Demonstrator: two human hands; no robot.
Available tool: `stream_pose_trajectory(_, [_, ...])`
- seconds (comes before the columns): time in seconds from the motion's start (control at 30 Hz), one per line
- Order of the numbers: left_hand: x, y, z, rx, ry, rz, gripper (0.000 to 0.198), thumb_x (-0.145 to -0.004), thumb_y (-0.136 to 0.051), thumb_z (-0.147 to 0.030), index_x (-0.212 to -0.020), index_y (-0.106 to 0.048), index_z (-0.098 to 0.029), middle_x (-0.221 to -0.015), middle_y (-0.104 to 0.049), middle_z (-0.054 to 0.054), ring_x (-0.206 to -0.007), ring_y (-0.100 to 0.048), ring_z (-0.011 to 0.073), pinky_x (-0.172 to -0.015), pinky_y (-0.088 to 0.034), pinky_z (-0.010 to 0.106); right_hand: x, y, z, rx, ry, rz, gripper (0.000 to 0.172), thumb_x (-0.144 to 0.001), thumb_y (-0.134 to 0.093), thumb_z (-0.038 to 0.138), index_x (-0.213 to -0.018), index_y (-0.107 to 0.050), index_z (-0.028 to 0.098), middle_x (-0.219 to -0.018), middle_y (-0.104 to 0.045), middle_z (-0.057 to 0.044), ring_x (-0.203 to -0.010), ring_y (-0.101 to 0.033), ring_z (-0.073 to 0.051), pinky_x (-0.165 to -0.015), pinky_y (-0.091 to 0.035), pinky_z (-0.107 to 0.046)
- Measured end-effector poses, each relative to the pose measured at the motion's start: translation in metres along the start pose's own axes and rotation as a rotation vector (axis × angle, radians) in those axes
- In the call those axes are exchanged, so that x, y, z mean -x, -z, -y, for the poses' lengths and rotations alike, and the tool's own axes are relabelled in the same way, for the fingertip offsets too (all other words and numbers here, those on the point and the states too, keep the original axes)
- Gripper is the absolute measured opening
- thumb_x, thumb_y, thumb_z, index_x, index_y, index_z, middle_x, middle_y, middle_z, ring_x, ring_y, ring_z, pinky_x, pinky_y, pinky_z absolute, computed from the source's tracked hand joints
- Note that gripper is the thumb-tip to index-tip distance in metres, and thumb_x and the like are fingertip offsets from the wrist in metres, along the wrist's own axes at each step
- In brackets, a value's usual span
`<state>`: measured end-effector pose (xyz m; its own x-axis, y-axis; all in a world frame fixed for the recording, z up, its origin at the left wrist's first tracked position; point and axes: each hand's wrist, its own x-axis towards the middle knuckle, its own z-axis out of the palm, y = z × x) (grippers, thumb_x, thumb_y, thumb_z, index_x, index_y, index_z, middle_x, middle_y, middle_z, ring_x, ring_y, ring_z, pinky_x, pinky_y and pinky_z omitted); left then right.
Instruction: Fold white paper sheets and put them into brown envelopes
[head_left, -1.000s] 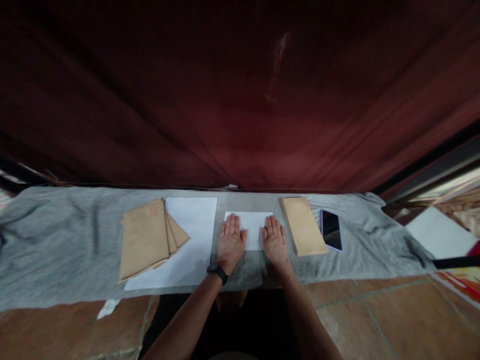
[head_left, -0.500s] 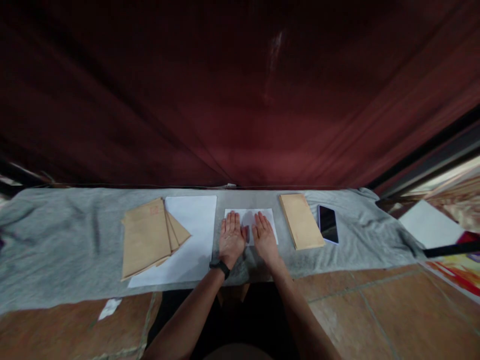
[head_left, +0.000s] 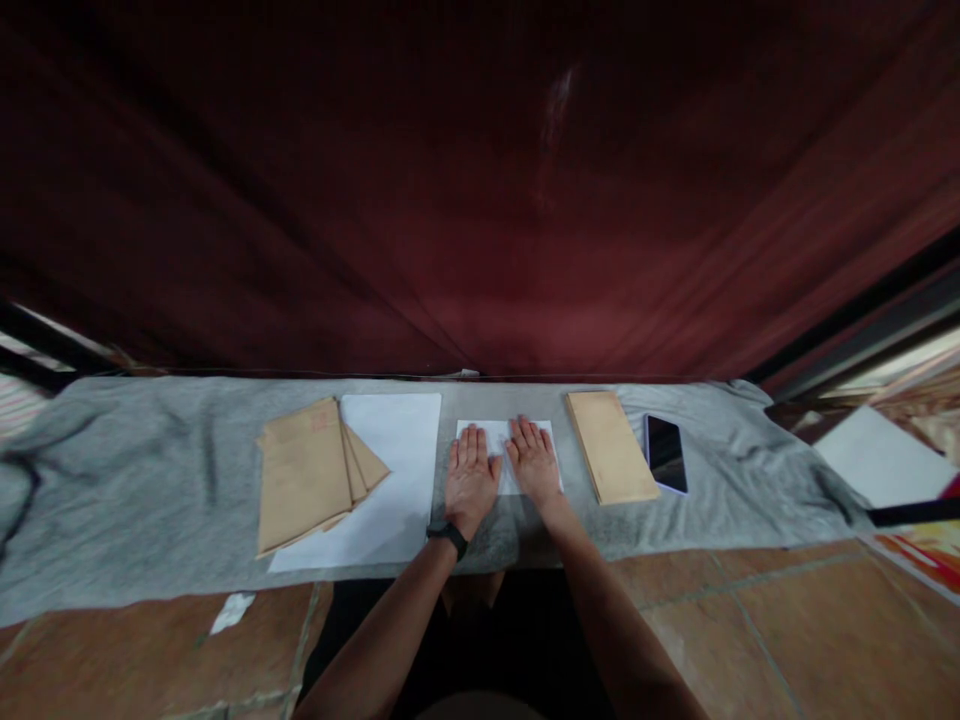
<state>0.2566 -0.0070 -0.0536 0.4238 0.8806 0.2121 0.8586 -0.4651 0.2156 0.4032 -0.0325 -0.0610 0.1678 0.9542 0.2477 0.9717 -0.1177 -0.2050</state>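
A small white sheet of paper [head_left: 512, 482], which looks folded, lies flat on the grey cloth in front of me. My left hand [head_left: 471, 480] presses flat on its left part, fingers stretched out. On the right part rests my right hand [head_left: 534, 462], also flat with fingers extended. Both palms cover much of the paper. Left of my hands, brown envelopes [head_left: 304, 475] lie fanned over larger white sheets [head_left: 401, 470]. To the right sits a neat stack of brown envelopes [head_left: 611, 447].
A phone [head_left: 665, 455] with a dark screen lies right of the envelope stack. The grey cloth [head_left: 157, 480] covers the long surface, with a dark red panel [head_left: 480, 200] behind it. A white scrap [head_left: 232, 612] is on the tiled floor [head_left: 135, 660].
My right hand has slid slightly outward to the right across the paper. My left hand stays flat on it. The whole view has shifted a little.
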Motion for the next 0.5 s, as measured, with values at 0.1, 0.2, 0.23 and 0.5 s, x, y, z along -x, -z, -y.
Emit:
stream_pose_trajectory(0.1, [0.0, -0.001, 0.001, 0.006, -0.001, -0.016, 0.063, -0.101, -0.033, -0.038, -0.154, -0.034, -0.005, -0.16, -0.035, 0.018, -0.152, -0.026, 0.0274, -0.124, -0.023, 0.049, 0.001, 0.001, -0.011, 0.023, -0.035, -0.021, 0.052, -0.106, -0.032, 0.034, -0.153, -0.041, 0.014, -0.157, -0.041, -0.016, -0.146, -0.038, -0.027, -0.118, -0.028, -0.05])
stream_pose_trajectory(0.2, [0.001, -0.001, 0.001, 0.002, -0.001, -0.022, 0.063, -0.101, -0.034, -0.04, -0.154, -0.034, -0.007, -0.16, -0.036, 0.017, -0.152, -0.027, 0.0273, -0.124, -0.023, 0.048, 0.004, 0.001, -0.022, 0.044, -0.073, -0.054, 0.054, -0.106, -0.032, 0.036, -0.152, -0.04, 0.01, -0.156, -0.043, -0.019, -0.144, -0.04, -0.028, -0.117, -0.029, -0.05])
stream_pose_trajectory(0.23, [0.001, -0.001, 0.001, 0.0, 0.0, -0.02, 0.063, -0.101, -0.034, -0.04, -0.154, -0.034, -0.006, -0.16, -0.035, 0.017, -0.152, -0.027, 0.0273, -0.124, -0.022, 0.048, 0.006, 0.001, -0.025, 0.05, -0.086, -0.064, 0.055, -0.106, -0.031, 0.038, -0.152, -0.041, 0.009, -0.155, -0.043, -0.02, -0.144, -0.04, -0.028, -0.117, -0.029, -0.05])
stream_pose_trajectory(0.5, [0.0, -0.002, 0.0, -0.001, 0.013, -0.008, 0.062, -0.1, -0.034, -0.038, -0.155, -0.034, -0.008, -0.161, -0.034, 0.017, -0.152, -0.026, 0.0268, -0.124, -0.022, 0.049, 0.012, -0.002, -0.033, 0.054, -0.096, -0.106, 0.058, -0.106, -0.027, 0.039, -0.151, -0.041, 0.006, -0.154, -0.044, -0.022, -0.144, -0.04, -0.029, -0.117, -0.029, -0.052])
